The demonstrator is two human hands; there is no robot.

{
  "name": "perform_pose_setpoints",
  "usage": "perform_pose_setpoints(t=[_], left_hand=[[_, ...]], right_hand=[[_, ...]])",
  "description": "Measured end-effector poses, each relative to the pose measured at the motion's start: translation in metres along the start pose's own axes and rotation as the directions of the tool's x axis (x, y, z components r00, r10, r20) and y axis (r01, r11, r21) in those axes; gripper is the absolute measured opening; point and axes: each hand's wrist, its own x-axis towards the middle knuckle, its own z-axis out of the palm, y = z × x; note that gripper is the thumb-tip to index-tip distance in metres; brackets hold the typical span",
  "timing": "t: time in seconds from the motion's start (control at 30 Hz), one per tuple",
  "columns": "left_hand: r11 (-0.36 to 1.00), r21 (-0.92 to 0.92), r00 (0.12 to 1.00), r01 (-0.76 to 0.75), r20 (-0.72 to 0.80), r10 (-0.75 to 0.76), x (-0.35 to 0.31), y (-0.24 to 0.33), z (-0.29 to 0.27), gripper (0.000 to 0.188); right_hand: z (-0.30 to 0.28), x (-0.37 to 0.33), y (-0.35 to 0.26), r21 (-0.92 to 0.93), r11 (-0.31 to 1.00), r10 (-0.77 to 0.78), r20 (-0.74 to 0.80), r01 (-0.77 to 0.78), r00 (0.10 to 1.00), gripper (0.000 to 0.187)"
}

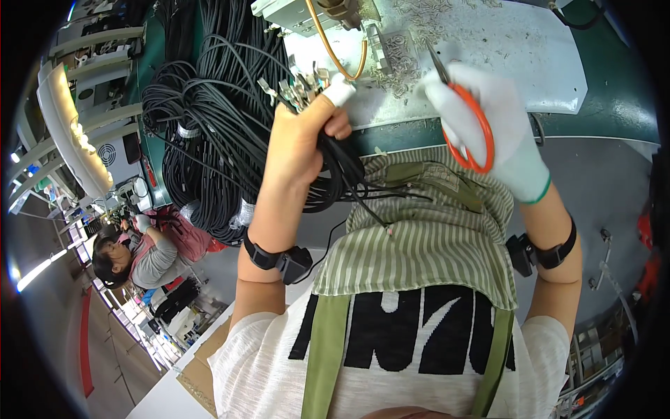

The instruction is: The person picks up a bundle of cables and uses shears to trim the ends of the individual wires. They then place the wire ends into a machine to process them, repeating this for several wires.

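My left hand [296,143] is closed around a bundle of black cables [340,164], a white cover on one fingertip. Shiny metal terminals [299,89] fan out above that fist, and the cable lengths hang down toward my apron. In a white glove, my right hand [492,115] grips a pair of scissors [486,129] with orange handles. The dark blades point up and away over the white board, apart from the cables. Glove and handles partly hide the right fingers.
Thick coils of black cable [216,119] lie left of my left hand. A machine [300,17] with an orange-brown tube stands at the far edge of the white board [551,70], which is strewn with small scraps [401,66]. Another person [150,255] sits at the left.
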Motion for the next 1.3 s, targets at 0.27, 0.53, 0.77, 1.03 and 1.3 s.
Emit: perform_pose_setpoints(t=[0.27,0.53,0.77,1.03,1.3], left_hand=[[0.973,0.219,0.995,-0.074,0.081,0.058,0.050,0.017,0.015,0.007],[0.855,0.487,0.980,-0.178,0.163,0.111,0.063,0.030,0.014,0.010],[0.877,0.439,0.973,-0.195,0.203,0.114,0.063,0.029,0.011,0.010],[0.851,0.505,0.990,-0.143,0.088,0.115,0.058,0.029,0.018,0.011],[0.864,0.462,0.976,-0.200,0.171,0.134,0.060,0.030,0.020,0.008]], right_hand=[[-0.013,0.070,0.013,0.173,0.985,-0.015,0.080,0.001,0.997,0.030],[-0.016,0.084,0.002,0.163,0.985,0.035,0.146,-0.059,0.989,0.029],[-0.022,0.089,0.009,0.202,0.979,-0.035,0.191,-0.004,0.981,0.027],[-0.020,0.097,0.025,0.219,0.952,-0.259,0.199,0.215,0.945,0.026],[-0.022,0.094,0.022,0.048,0.925,-0.380,0.153,0.377,0.912,0.026]])
